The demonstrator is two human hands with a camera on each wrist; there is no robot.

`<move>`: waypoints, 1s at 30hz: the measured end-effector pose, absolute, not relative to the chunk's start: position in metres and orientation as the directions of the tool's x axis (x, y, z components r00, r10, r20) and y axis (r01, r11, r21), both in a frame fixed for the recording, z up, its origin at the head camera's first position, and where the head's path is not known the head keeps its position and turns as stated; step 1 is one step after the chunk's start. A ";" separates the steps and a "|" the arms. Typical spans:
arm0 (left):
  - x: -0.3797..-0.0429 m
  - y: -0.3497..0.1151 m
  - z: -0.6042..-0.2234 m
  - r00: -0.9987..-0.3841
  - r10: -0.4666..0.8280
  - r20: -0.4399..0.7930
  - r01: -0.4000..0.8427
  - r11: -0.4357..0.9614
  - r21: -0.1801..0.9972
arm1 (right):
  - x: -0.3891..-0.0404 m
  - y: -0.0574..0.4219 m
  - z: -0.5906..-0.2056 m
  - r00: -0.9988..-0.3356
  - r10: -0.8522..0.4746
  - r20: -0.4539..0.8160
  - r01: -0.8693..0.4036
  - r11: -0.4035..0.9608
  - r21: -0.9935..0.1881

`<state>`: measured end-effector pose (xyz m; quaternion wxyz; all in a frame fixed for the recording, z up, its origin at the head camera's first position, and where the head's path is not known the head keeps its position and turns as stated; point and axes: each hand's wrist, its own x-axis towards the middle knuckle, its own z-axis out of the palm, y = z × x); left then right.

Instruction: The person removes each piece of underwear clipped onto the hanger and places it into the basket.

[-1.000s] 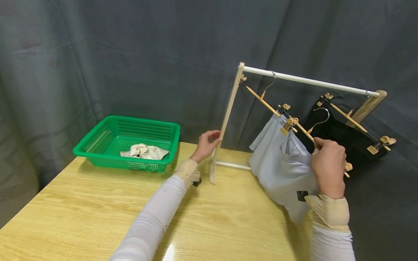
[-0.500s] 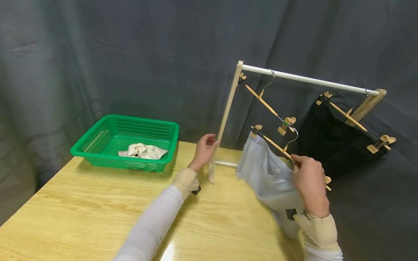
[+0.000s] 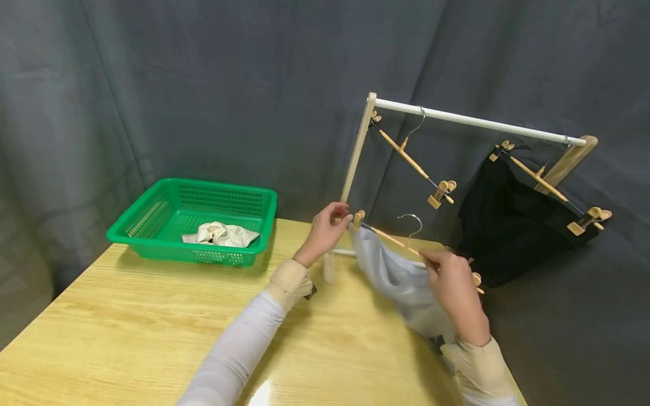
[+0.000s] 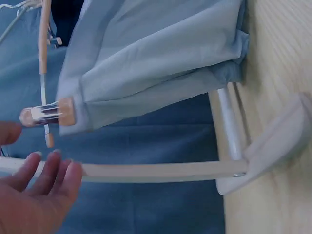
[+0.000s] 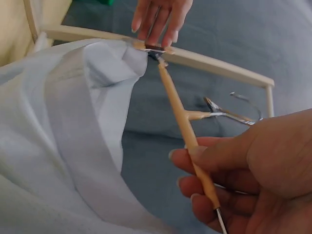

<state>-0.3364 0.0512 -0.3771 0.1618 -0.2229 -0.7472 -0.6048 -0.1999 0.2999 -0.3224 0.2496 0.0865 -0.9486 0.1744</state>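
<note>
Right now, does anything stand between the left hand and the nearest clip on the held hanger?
Nothing visible; the left wrist view shows a gap between left hand and clip; the rack post lies behind the hand.

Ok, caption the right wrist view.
Right hand gripping a hanger with pale cloth, left hand near its far end.

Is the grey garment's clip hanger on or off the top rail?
Off: its hook stands free below the top rail; the right hand grips its bar.
</note>
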 end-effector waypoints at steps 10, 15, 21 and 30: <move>-0.346 0.025 -0.411 -0.837 0.286 0.466 0.490 0.018 0.871 | -0.213 0.284 -0.331 -0.819 -0.190 0.542 -0.356 0.908 -0.220; -0.341 0.006 -0.406 -0.832 0.302 0.465 0.489 0.004 0.872 | -0.223 0.283 -0.327 -0.779 -0.225 0.586 -0.403 0.894 -0.193; -0.315 -0.019 -0.377 -0.833 0.274 0.481 0.519 0.084 0.851 | -0.237 0.275 -0.336 -0.759 -0.250 0.601 -0.440 0.877 -0.191; -0.301 -0.046 -0.360 -0.819 0.244 0.519 0.560 0.141 0.817 | -0.249 0.263 -0.358 -0.747 -0.214 0.630 -0.424 0.883 -0.203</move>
